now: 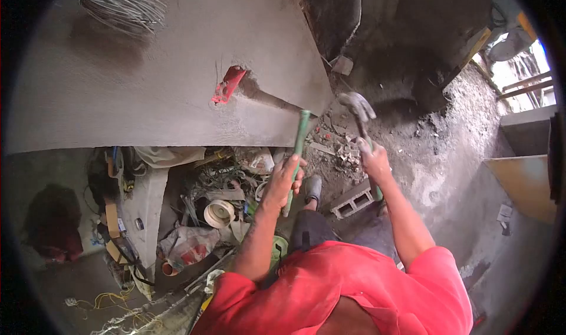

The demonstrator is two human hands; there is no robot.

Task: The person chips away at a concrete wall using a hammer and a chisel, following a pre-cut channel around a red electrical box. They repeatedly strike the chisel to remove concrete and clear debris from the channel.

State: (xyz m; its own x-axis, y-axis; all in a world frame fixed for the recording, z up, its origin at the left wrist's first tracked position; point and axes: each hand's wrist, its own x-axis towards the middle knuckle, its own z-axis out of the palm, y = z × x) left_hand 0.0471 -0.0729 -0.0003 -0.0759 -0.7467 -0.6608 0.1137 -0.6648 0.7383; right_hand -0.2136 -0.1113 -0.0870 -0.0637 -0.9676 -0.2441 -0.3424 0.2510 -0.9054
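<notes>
My left hand [282, 182] is wrapped round a green rod or tube [302, 129], its upper end pointing at the grey plastered surface. In my right hand [375, 161] is a claw hammer [357, 106] with a green handle, its metal head raised. The two tools are apart. Ahead of them, a red electrical box [228, 85] is set in the grey surface [171, 93]. From that box a dark groove [274, 101] runs toward the surface's right-hand edge, close to the tip of the rod.
A wire coil [122, 8] lies at the upper left. Below the surface are a white bucket [219, 213], sacks [187, 245] and tangled scraps. A hollow block [352, 200] and rubble [348, 152] lie near my feet. An open-topped box [522, 179] stands at right.
</notes>
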